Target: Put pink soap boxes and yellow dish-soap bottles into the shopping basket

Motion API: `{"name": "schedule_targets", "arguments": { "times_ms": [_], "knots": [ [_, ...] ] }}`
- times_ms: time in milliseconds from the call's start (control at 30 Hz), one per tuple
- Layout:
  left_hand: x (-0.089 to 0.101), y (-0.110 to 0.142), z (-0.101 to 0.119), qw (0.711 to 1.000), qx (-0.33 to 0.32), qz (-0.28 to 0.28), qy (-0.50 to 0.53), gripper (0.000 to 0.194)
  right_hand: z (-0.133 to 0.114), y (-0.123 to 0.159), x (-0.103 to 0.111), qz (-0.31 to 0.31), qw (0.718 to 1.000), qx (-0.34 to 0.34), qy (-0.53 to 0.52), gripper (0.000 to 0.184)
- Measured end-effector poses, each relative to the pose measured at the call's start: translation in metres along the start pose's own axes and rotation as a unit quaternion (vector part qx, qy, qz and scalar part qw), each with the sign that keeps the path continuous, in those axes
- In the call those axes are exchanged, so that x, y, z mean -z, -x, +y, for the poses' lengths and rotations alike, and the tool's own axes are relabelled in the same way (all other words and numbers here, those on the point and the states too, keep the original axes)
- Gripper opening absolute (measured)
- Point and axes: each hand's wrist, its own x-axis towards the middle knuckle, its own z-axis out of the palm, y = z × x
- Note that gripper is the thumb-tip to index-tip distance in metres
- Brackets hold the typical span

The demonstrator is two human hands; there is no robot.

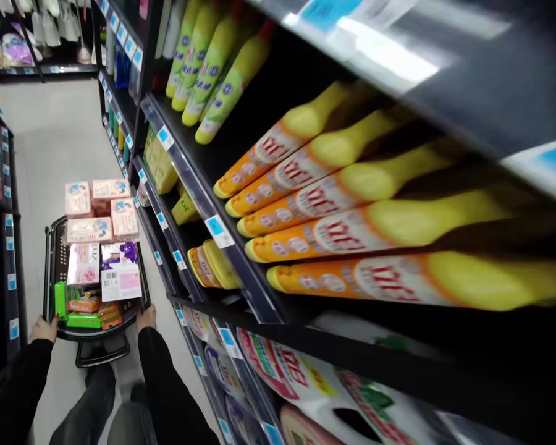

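Note:
My left hand [44,329] and my right hand [146,318] both grip the near rim of a black shopping cart [50,259] at the lower left. Fingers of each hand curl over the rim. The cart is piled with pink boxes [89,230], a white and purple pack [120,271], and green and orange packs [84,309] at its near end. My black sleeves and my legs show below the cart.
Dark store shelving runs along the right, holding orange and yellow bottles [352,235] and green and yellow bottles [213,62] above. Blue price tags [219,230] line the shelf edges. Another shelf unit [0,247] flanks the left. The pale aisle floor [60,142] stretches ahead.

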Motion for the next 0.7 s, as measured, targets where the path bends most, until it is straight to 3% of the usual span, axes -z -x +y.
{"name": "schedule_targets", "arguments": {
  "times_ms": [100,200,300,467,700],
  "knots": [
    [-0.022,-0.034,-0.004,1.000,0.022,0.006,0.013,0.051,0.019,-0.021,-0.031,0.025,0.999,0.010,-0.020,0.028],
    [-0.036,-0.061,-0.017,0.999,-0.008,0.024,0.048,0.065,0.044,-0.041,-0.052,0.059,0.996,0.051,-0.046,0.028],
    [-0.047,-0.088,-0.032,0.991,-0.056,0.058,0.105,0.058,0.065,-0.063,-0.063,0.083,0.988,0.108,-0.069,0.028],
    [-0.062,-0.117,-0.042,0.955,-0.129,0.125,0.236,0.031,0.071,-0.087,-0.062,0.105,0.970,0.194,-0.098,0.026],
    [-0.067,-0.111,-0.031,0.921,-0.163,0.147,0.321,0.018,0.049,-0.087,-0.045,0.090,0.969,0.205,-0.101,0.021]
  ]
}}
